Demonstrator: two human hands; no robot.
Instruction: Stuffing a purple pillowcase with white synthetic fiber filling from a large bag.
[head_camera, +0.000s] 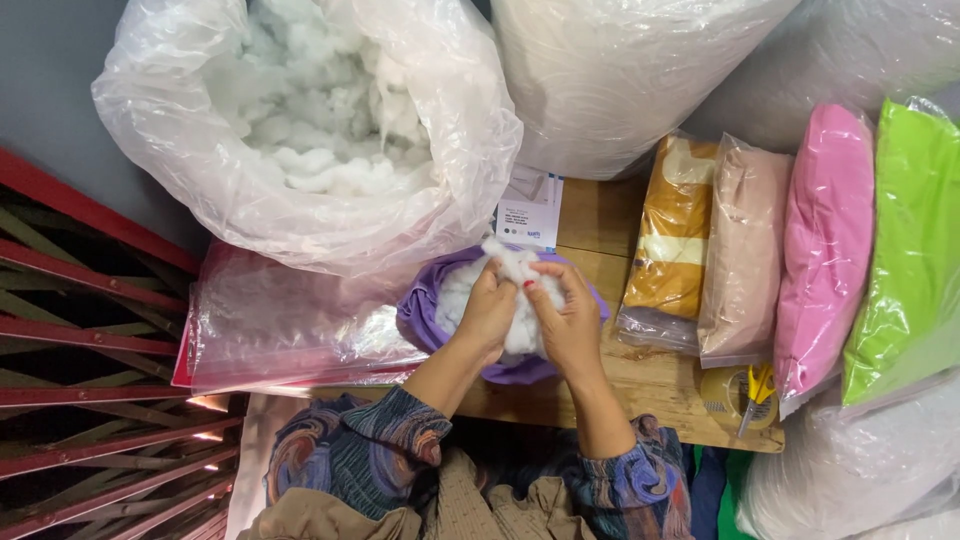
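Stuffing: white fluffy fibre stuffing (512, 290), loose and tufted, bulging out of the mouth of a purple fabric cover (425, 315).
Place: the cover sits on the wooden table (640, 385) near the picture's centre, just at 6 o'clock of the big clear stuffing bag (300, 130).
Left hand: the left hand (487, 312) is curled at 9 o'clock of the tuft, fingers pinched into the fibre.
Right hand: the right hand (568, 318) at 3 o'clock, fingers closed on the same tuft, fingertips nearly meeting the left's.
Cover: lilac, rumpled, open at the top, white filling showing inside.
At 9 o'clock: flat clear plastic sleeves (280, 325) lying beside the cover.
At 3 o'clock: a row of wrapped cushions, striped orange (672, 240), beige (745, 250), pink (828, 240), green (912, 250).
At 4 o'clock: a tape roll (728, 392) with yellow-handled scissors (757, 392) on it.
At 12 o'clock: a paper label (530, 208) by a second large bag (620, 80).
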